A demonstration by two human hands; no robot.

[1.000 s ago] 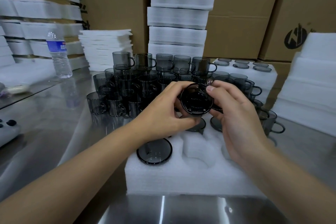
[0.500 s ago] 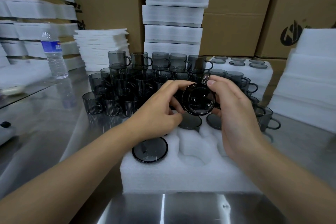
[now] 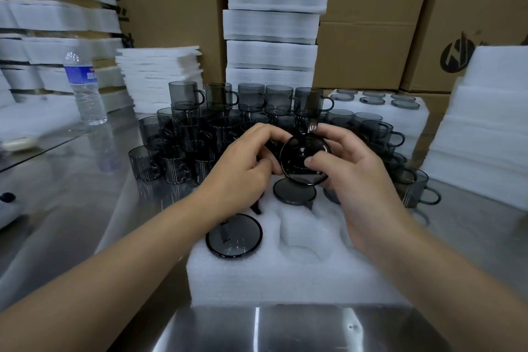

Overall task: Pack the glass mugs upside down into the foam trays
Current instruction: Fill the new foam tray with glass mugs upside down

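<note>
I hold a smoky grey glass mug [image 3: 297,156] with both hands above the back of a white foam tray [image 3: 285,277], its round base turned toward me. My right hand [image 3: 351,180] grips its right side with the thumb across the base. My left hand [image 3: 243,171] touches its left side with curled fingers. Upside-down mugs sit in the tray's front-left pocket [image 3: 234,234] and in a back pocket [image 3: 294,193]. The middle pocket [image 3: 300,237] holds nothing. A large cluster of upright grey mugs [image 3: 205,134] stands behind the tray.
A second foam tray [image 3: 400,123] with inverted mugs lies at the back right. Foam stacks [image 3: 271,23] and cardboard boxes [image 3: 371,37] rise behind. A water bottle [image 3: 84,88] stands at the left on the steel table [image 3: 71,194]. More foam [image 3: 485,137] sits at the right.
The mug has turned and tilted in my hands, and my right thumb has slid onto its base. My left fingers have curled in closer to it.
</note>
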